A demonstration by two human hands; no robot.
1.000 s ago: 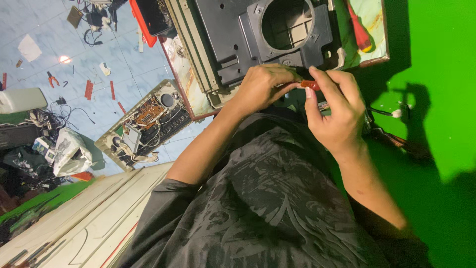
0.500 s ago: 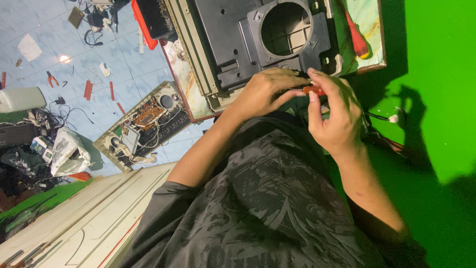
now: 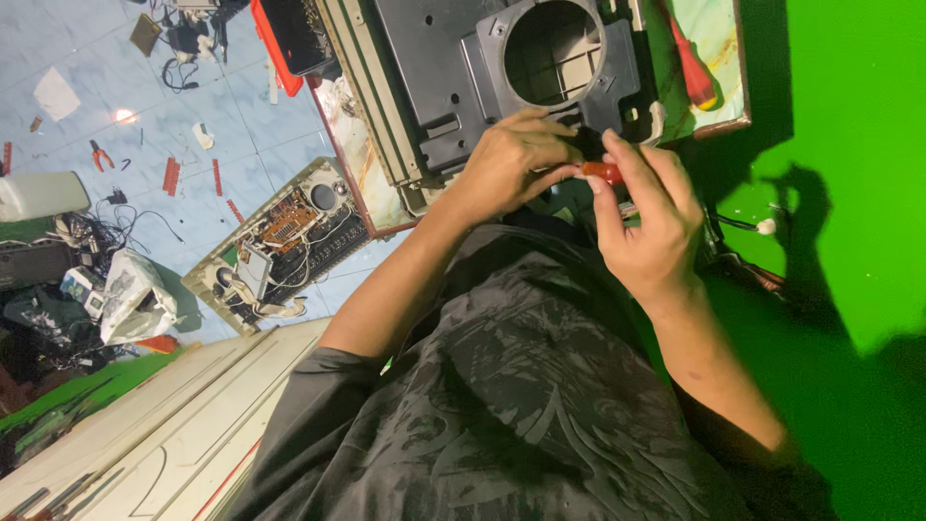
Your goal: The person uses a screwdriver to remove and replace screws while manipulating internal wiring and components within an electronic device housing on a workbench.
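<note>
Over a cluttered repair counter (image 3: pixel 719 121), both hands met around a small red-handled tool (image 3: pixel 603 172), probably a screwdriver, held just below a dark plastic housing (image 3: pixel 453 87) with a large round opening (image 3: pixel 552 50). The right hand (image 3: pixel 648 227) pinched the red handle between thumb and forefinger, its fingers (image 3: pixel 617 159) closed narrowly on it. The left hand (image 3: pixel 511 164) curled over the tool's other end, fingers bent and touching it, though whether they gripped the shaft or only steadied it could not be told, since the tip was hidden.

The tool looked light and stiff, its smooth plastic handle likely to slip unless held firmly near the middle. The housing appeared rigid but thin-walled, with ribs and tabs that could crack; its thicker frame around the round opening looked the safest place to hold.

A second red screwdriver (image 3: pixel 693 72) lay apart on the counter by the housing's right edge. On the blue tiled floor (image 3: pixel 77 125) an opened circuit chassis (image 3: pixel 280 241) sat among loose wires, pliers (image 3: pixel 98 154) and scraps. A green backdrop (image 3: pixel 849 145) filled the right side.
</note>
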